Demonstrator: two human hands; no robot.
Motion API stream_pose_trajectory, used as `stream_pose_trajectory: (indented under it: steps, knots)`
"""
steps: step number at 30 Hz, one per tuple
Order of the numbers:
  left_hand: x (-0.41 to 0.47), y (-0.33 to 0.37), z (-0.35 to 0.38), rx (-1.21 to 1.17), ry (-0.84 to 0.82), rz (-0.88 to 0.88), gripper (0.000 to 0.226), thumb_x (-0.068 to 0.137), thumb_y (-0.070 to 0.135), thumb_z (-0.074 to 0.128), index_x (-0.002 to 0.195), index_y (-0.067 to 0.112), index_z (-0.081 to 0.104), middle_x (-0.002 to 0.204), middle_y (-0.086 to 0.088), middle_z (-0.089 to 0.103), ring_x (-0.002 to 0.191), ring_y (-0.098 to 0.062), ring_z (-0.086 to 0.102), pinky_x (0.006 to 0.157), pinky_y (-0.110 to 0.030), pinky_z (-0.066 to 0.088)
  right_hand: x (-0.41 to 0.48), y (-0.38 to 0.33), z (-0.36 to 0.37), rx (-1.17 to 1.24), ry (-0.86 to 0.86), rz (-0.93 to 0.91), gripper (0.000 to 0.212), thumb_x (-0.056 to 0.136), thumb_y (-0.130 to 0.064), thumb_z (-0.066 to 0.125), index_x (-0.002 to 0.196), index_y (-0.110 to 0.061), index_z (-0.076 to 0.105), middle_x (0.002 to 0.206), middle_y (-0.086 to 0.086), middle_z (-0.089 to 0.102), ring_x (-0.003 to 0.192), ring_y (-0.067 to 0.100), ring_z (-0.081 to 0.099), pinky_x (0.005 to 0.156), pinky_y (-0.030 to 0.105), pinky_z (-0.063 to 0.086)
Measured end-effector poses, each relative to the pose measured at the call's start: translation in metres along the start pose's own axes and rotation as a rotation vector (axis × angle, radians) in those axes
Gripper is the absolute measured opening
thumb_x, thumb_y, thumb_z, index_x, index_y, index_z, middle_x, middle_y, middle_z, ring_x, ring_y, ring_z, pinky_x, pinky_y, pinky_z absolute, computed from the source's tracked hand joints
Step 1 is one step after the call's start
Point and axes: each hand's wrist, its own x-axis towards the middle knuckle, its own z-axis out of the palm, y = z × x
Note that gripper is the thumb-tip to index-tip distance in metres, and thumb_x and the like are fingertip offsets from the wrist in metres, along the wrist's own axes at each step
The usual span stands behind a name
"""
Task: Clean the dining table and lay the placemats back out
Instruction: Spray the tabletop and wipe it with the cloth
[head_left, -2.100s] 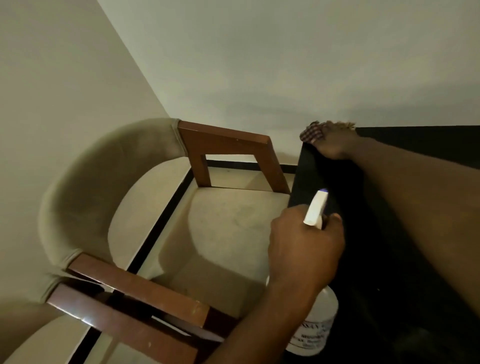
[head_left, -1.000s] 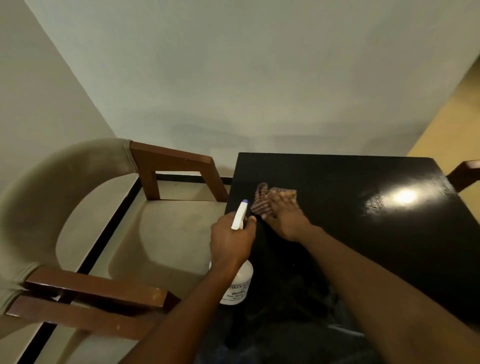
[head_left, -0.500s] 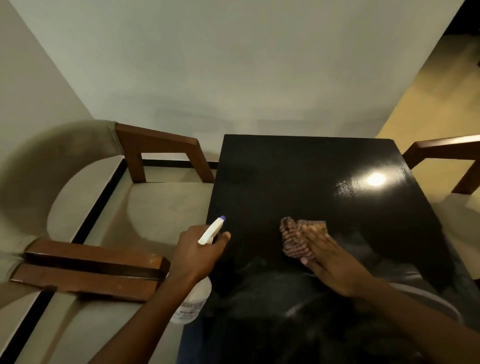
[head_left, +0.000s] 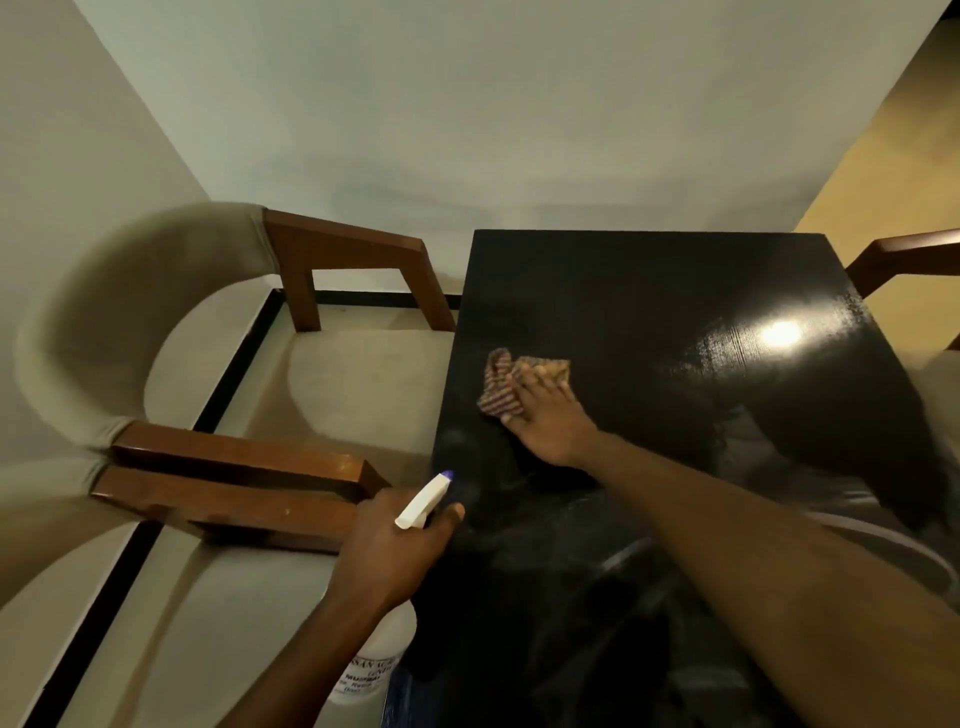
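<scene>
The black glossy dining table (head_left: 649, 291) fills the right half of the view. My right hand (head_left: 548, 415) lies flat on a checked red-and-tan cloth (head_left: 501, 387), pressing it onto the tabletop near the left edge. My left hand (head_left: 389, 551) grips a white spray bottle (head_left: 376, 670) at the table's near left edge; its white nozzle with a blue tip (head_left: 426, 501) points toward the tabletop. No placemats are in view.
A beige upholstered chair with brown wooden arms (head_left: 234, 462) stands close to the table's left side, against the wall corner. Another wooden chair arm (head_left: 904, 260) shows at the right edge. A lamp glare (head_left: 779, 332) shines on the tabletop.
My right hand has slid the cloth from the table's middle back toward the left edge and farther away. My left hand keeps holding the spray bottle by the near left edge.
</scene>
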Motion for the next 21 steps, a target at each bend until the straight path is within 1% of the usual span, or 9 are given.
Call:
stream_pose_trajectory:
  steps: [3,5,7,9,13,16,18,19,21]
  knots:
    - [-0.006,0.001,-0.005,-0.041,-0.006,-0.023,0.031,0.093,0.031,0.077,0.071,0.014,0.064,0.060,-0.005,0.068,0.051,-0.019,0.065,0.052,-0.033,0.050,-0.033,-0.035,0.028,-0.058,-0.086,-0.219,0.072,0.108,-0.055,0.033,0.167,-0.027,0.002,0.175,-0.001,-0.008,0.160,0.020,-0.015,0.129,0.046,-0.010]
    - [-0.011,0.002,-0.007,-0.054,-0.006,-0.013,0.033,0.093,0.026,0.077,0.066,0.017,0.060,0.056,-0.001,0.064,0.046,-0.014,0.058,0.050,-0.034,0.045,-0.066,-0.038,0.051,-0.078,-0.086,-0.354,0.072,0.106,-0.058,0.033,0.167,-0.029,0.006,0.175,-0.001,-0.005,0.159,0.018,-0.017,0.130,0.046,-0.007]
    - [-0.013,0.002,-0.008,-0.082,-0.014,-0.010,0.028,0.094,0.025,0.076,0.069,0.019,0.065,0.059,0.000,0.067,0.046,-0.011,0.058,0.050,-0.033,0.046,-0.103,-0.026,0.070,-0.113,-0.067,-0.431,0.071,0.106,-0.059,0.030,0.167,-0.032,0.006,0.175,-0.003,-0.004,0.160,0.015,-0.017,0.130,0.043,-0.007]
    - [-0.013,-0.001,-0.009,-0.067,-0.024,0.002,0.025,0.094,0.026,0.076,0.072,0.018,0.067,0.062,-0.003,0.069,0.048,-0.013,0.061,0.051,-0.033,0.049,-0.141,-0.006,0.076,-0.148,-0.032,-0.433,0.068,0.109,-0.059,0.026,0.167,-0.032,0.003,0.175,-0.006,-0.009,0.159,0.010,-0.019,0.129,0.038,-0.010]
    - [-0.010,-0.012,-0.011,-0.030,-0.052,0.020,0.026,0.095,0.029,0.076,0.073,0.018,0.067,0.061,-0.002,0.066,0.051,-0.014,0.063,0.054,-0.031,0.051,-0.191,0.042,0.063,-0.145,0.011,-0.294,0.068,0.110,-0.060,0.025,0.165,-0.035,-0.004,0.171,-0.015,-0.017,0.156,0.004,-0.024,0.128,0.031,-0.013]
    - [-0.007,-0.017,-0.013,-0.015,-0.056,0.019,0.026,0.095,0.032,0.076,0.074,0.018,0.067,0.061,-0.003,0.066,0.053,-0.015,0.065,0.055,-0.029,0.051,-0.193,0.080,0.049,-0.103,0.053,-0.084,0.072,0.104,-0.070,0.016,0.162,-0.036,-0.010,0.170,-0.016,-0.019,0.157,0.005,-0.021,0.129,0.031,-0.010]
    - [-0.004,-0.020,-0.014,-0.014,-0.056,0.011,0.024,0.095,0.034,0.076,0.076,0.020,0.068,0.063,-0.003,0.067,0.055,-0.016,0.067,0.057,-0.030,0.055,-0.173,0.093,0.044,-0.038,0.100,0.064,0.081,0.095,-0.078,0.003,0.162,-0.034,-0.006,0.171,-0.013,-0.013,0.158,0.008,-0.018,0.129,0.033,-0.007]
    - [-0.004,-0.021,-0.015,-0.023,-0.062,0.006,0.023,0.095,0.034,0.076,0.078,0.021,0.068,0.064,-0.003,0.068,0.056,-0.016,0.068,0.058,-0.031,0.057,-0.160,0.093,0.043,0.005,0.132,0.122,0.087,0.092,-0.081,0.002,0.164,-0.032,-0.003,0.172,-0.011,-0.011,0.158,0.009,-0.016,0.130,0.035,-0.006]
    - [-0.005,-0.021,-0.015,-0.054,-0.066,0.006,0.023,0.094,0.035,0.076,0.079,0.020,0.069,0.065,-0.003,0.068,0.057,-0.018,0.069,0.061,-0.039,0.060,-0.130,0.079,0.041,0.053,0.161,0.203,0.082,0.098,-0.076,0.013,0.166,-0.031,0.002,0.175,-0.007,-0.008,0.159,0.012,-0.014,0.130,0.039,-0.006]
